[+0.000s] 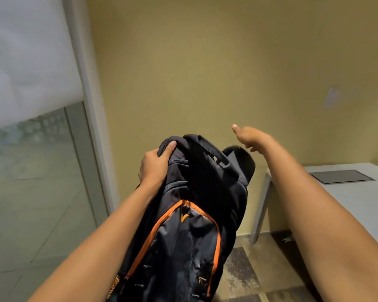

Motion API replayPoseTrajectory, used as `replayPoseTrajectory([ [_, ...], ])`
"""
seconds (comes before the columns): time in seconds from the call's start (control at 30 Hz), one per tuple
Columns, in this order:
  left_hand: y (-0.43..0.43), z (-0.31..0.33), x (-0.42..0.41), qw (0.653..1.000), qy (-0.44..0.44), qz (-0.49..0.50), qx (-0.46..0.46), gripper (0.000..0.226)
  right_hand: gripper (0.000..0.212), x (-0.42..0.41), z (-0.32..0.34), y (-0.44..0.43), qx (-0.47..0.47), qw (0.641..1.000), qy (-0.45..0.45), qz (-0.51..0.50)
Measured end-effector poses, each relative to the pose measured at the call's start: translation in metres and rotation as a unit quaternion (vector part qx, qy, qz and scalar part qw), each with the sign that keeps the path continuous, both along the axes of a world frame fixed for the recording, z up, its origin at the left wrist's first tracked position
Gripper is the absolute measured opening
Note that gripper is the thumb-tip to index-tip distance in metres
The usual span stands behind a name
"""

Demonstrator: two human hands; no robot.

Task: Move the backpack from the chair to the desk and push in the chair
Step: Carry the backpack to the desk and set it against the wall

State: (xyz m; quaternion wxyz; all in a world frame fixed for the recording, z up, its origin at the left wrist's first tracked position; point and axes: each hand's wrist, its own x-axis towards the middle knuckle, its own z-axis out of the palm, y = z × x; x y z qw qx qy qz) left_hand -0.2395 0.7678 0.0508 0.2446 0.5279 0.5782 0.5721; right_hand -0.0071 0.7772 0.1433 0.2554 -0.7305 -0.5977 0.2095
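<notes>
A dark backpack [190, 225] with orange zipper trim is held up in front of me, its top pointing away toward the wall. My left hand [155, 165] grips its upper left corner, thumb on top of the fabric. Beyond the backpack's top right, my right hand [250, 137] hangs in the air with fingers apart and the thumb out, touching nothing I can see. The white desk [356, 199] stands at the right, its near corner behind my right forearm. No chair is in view.
A yellow wall [205, 73] rises straight ahead. A glass partition with a white blind [28, 62] fills the left side. The desk top carries a dark inset panel [342, 176]. Patterned carpet [247, 275] shows below the desk's slanted leg [261, 205].
</notes>
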Motion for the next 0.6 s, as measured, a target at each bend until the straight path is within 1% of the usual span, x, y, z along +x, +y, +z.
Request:
replayPoseTrajectory([
  [0.1, 0.043, 0.016, 0.019, 1.0, -0.008, 0.008, 0.012, 0.069, 0.052, 0.035, -0.03, 0.034, 0.051, 0.99, 0.131, 0.028],
  [0.17, 0.069, 0.025, 0.031, 1.0, -0.021, 0.017, 0.017, 0.061, 0.047, 0.056, -0.056, 0.051, 0.074, 0.977, 0.197, 0.034],
  [0.3, 0.115, 0.037, 0.06, 0.998, -0.066, 0.013, 0.02, 0.056, 0.061, 0.088, -0.104, 0.073, 0.089, 0.948, 0.303, 0.044],
  [0.43, 0.161, 0.044, 0.093, 0.994, -0.106, -0.001, 0.02, 0.058, 0.062, 0.106, -0.125, 0.094, 0.082, 0.935, 0.332, 0.095],
  [0.53, 0.196, 0.044, 0.115, 0.99, -0.136, -0.016, 0.017, 0.056, 0.065, 0.119, -0.128, 0.124, 0.108, 0.946, 0.295, 0.077],
  [0.6, 0.219, 0.042, 0.13, 0.988, -0.153, -0.026, 0.01, 0.055, 0.051, 0.126, -0.127, 0.143, 0.145, 0.948, 0.274, 0.065],
])
